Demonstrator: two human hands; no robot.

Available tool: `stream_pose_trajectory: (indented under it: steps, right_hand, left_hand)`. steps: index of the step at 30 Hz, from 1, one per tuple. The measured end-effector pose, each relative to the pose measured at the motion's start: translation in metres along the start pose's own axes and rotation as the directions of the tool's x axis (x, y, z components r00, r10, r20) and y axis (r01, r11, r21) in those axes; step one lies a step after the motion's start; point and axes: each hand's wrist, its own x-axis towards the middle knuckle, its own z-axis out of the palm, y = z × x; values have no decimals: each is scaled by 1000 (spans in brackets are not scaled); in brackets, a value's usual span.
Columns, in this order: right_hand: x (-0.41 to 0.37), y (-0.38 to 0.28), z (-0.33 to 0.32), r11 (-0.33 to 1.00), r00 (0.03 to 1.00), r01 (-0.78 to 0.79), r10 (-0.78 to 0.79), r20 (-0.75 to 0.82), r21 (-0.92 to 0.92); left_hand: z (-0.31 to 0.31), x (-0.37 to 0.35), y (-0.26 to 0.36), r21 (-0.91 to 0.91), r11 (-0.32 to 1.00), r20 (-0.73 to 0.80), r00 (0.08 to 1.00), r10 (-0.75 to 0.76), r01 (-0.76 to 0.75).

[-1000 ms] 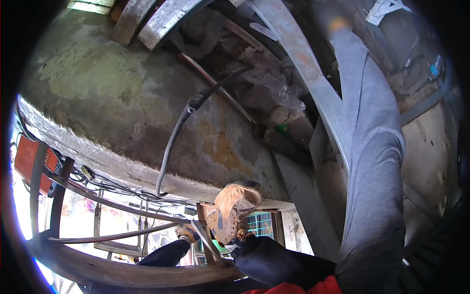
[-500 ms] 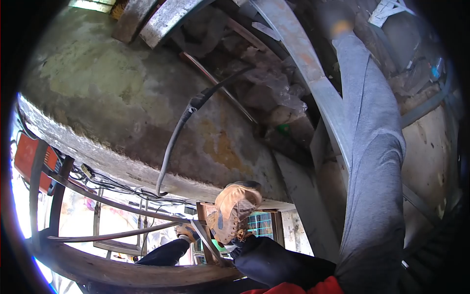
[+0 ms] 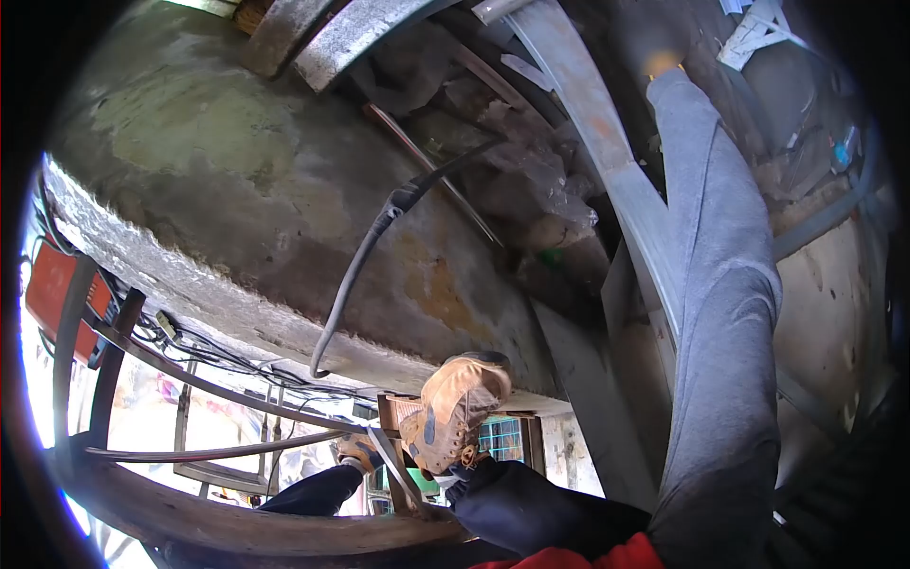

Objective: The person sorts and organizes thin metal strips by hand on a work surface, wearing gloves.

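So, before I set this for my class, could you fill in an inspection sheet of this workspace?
Surface: mottled, stained, concrete-looking slab.
Job's things: metal strip beside the grey sleeve; contact with the hand unclear.
Clutter: crumpled clear plastic, a thin rod.
Hands: right hand blurred, grip unclear; left hand out of view.
Cables: thick dark cable in front of the slab; black cables near the red box.
Surroundings: curved beam, brown shoes.

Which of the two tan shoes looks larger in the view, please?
The tan shoe farther right, beside the teal mesh in the picture, its laces showing; the smaller shoe appears left of the slanted metal strip.
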Motion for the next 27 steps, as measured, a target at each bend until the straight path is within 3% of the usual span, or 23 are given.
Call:
stream_pose_trajectory:
  steps: [7, 11, 23, 24, 27]
  right_hand:
    - [2, -1, -17, 973, 971, 186, -161, 179, -139]
    - [61, 45, 38, 962, 959, 199, -152, 238, -189]
    - [-20, 22, 16, 981, 968, 186, -192, 164, 52]
    - [-30, 23, 10, 968, 959, 236, -246, 137, 86]
    - [-82, 15, -32, 990, 970, 141, -134, 202, -18]
  left_hand:
    - [-46, -7, 9, -32, 999, -115, 993, -18, 15]
    - [-78, -7, 11, -49, 998, -207, 978, -38, 28]
    - [-163, -9, 22, -148, 989, -415, 908, -62, 0]
    - [-170, -8, 22, -157, 988, -435, 898, -63, -7]
    - [-190, -7, 27, -191, 981, -494, 865, -84, -14]
